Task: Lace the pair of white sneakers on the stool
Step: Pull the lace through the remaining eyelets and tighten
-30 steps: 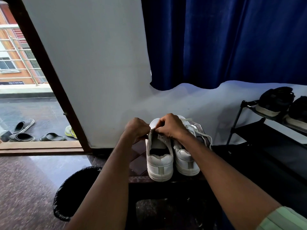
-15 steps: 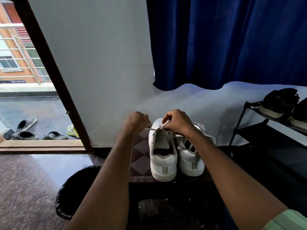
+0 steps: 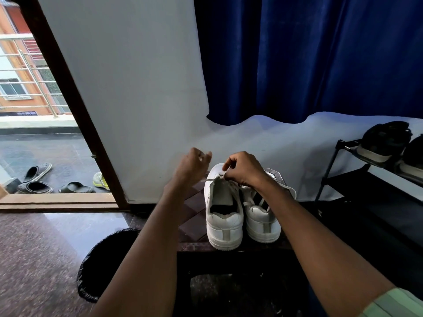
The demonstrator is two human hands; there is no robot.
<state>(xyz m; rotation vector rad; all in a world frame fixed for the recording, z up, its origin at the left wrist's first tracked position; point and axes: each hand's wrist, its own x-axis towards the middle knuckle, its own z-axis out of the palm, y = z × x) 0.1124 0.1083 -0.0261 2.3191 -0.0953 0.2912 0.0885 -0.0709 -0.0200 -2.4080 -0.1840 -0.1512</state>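
two white leather low-top sneakers (image 3: pixel 242 216) stand heels toward you on the dark tiled stool (image 3: pixel 194 225), grey heel tabs showing. your right hand (image 3: pixel 243 171) pinches the left shoe's thin lace (image 3: pixel 211 179) at the tongue; your left hand (image 3: pixel 193 164), loosely curled on the lace, has pulled out toward 10 o'clock.

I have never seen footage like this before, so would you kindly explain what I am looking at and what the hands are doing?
There is no machine here: a camera worn on a person's head looks forward and down at their bare arms. A pair of white sneakers stands heels toward the camera on a dark stool. The right hand pinches the left shoe's upper near its tongue; the left hand is out to the side, closed as if pulling a thin lace taut. A black bin sits on the floor at left, a shoe rack at right.
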